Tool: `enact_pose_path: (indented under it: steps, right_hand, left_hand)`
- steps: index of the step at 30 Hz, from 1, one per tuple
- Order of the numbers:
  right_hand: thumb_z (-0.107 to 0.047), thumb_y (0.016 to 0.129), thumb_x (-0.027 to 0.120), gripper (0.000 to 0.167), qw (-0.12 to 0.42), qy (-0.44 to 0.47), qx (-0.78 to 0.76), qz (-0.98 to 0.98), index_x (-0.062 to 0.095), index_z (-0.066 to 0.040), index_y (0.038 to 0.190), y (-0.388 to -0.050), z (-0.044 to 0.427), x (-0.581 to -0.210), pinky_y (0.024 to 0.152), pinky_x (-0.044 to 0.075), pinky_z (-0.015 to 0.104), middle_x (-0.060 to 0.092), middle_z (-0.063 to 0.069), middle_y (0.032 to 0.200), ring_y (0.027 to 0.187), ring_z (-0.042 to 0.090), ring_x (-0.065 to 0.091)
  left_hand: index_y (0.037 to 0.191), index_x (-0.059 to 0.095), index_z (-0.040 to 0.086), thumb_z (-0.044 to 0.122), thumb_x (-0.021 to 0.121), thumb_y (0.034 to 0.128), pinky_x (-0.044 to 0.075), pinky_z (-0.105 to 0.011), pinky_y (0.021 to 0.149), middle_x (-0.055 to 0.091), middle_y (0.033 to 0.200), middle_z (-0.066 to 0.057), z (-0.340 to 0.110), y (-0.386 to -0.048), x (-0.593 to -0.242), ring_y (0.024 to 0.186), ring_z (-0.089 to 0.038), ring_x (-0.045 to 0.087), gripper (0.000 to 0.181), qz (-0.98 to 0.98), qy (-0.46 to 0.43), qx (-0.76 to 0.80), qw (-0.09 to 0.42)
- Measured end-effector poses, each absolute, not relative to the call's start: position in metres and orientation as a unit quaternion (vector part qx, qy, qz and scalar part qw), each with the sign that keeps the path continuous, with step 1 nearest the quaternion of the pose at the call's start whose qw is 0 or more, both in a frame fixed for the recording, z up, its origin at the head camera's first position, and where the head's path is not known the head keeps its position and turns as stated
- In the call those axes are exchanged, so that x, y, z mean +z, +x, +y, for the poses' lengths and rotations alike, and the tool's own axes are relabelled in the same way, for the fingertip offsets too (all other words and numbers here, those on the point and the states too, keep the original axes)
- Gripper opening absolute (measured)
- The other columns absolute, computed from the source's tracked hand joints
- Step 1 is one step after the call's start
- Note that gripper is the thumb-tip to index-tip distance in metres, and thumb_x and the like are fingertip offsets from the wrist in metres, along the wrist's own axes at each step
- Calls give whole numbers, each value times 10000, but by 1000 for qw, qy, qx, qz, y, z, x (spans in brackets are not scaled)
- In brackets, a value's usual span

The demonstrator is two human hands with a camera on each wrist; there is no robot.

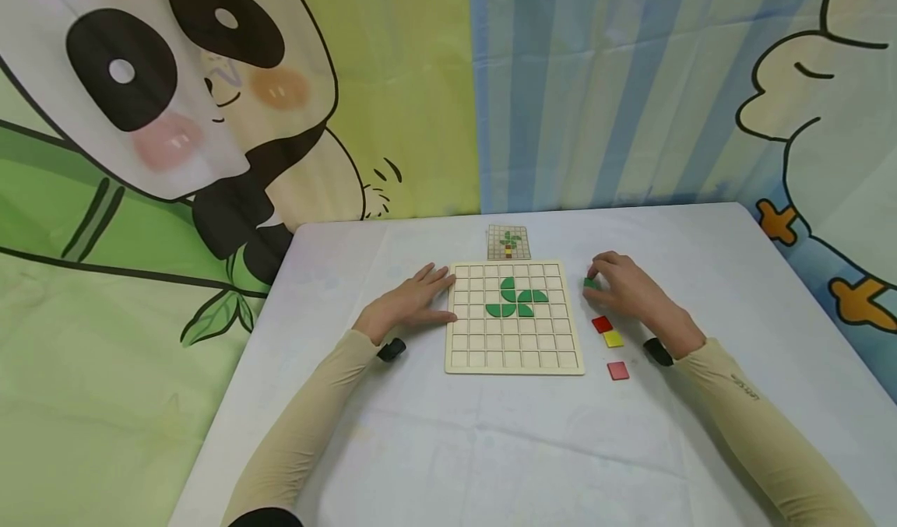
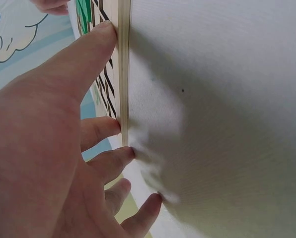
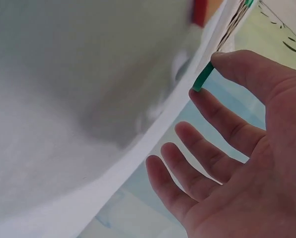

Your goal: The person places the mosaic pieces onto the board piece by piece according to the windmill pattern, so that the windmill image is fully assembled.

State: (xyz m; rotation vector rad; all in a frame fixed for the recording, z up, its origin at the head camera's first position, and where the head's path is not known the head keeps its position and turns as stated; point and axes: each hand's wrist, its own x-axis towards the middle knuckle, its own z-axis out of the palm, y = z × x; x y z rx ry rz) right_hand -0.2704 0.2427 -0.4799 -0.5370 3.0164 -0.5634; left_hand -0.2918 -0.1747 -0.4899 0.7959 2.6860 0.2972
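Note:
A pale wooden grid board (image 1: pixel 515 362) lies flat on the white table, with several green rounded pieces (image 1: pixel 525 310) set on its squares in a pinwheel shape. My left hand (image 1: pixel 409 301) is spread at the board's left side, its thumb and some fingertips touching the edge. To the right of the board, my right hand (image 1: pixel 628 287) pinches a small green piece (image 3: pixel 203 77) between thumb and index finger. In the right wrist view the other fingers are extended apart, and the piece is seen edge-on, so its outline is unclear.
Near my right hand lie a red square (image 1: pixel 602 324), a yellow square (image 1: pixel 613 339) touching it, and a pinkish-red square (image 1: pixel 618 370) closer to me. Behind the board is a small pattern card (image 1: pixel 497 243) showing a green pinwheel. A printed cloth (image 1: pixel 420 122) hangs behind the table.

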Motion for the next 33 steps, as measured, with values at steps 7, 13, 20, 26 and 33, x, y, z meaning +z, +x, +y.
enact_pose_path:
  steps: [7,13,20,26,33]
  right_hand:
    - [-283,906,746,254,26,-190,-195,962,680,-63,1014,-260,223,-473,1077,436,589,507,250,1421,1296,447,469]
    - [-314,902,748,268,34,-203,-207,956,680,-83,1021,-250,200,-471,1082,442,579,522,228,1427,1314,429,483]
    - [-297,901,754,205,16,-242,-204,949,685,-107,939,-234,179,-478,1021,485,552,573,212,1370,1260,419,539]
    - [-284,908,735,199,-28,-240,-177,954,640,-142,806,-220,162,-481,885,519,538,616,197,1275,1160,411,576]
    - [-265,907,753,272,-39,-244,-171,954,594,-178,704,-214,157,-482,883,518,560,625,221,1262,1168,424,577]
  left_hand:
    - [1621,213,204,666,568,923,152,-496,1276,118,1705,-45,-174,-291,-488,1583,-299,-8,910,941,276,106,163]
    - [1622,208,206,664,575,921,148,-500,1276,117,1705,-45,-173,-291,-487,1583,-307,-4,915,941,275,107,168]
    - [1624,201,217,673,570,918,141,-496,1278,102,1707,-31,-174,-292,-488,1584,-282,-27,917,942,269,101,171]
    - [1622,211,219,669,574,918,150,-495,1277,109,1707,-26,-173,-292,-488,1584,-281,-20,911,943,268,101,167]
    - [1622,212,218,659,583,919,146,-502,1276,112,1706,-30,-173,-291,-488,1584,-283,-20,909,942,267,108,171]
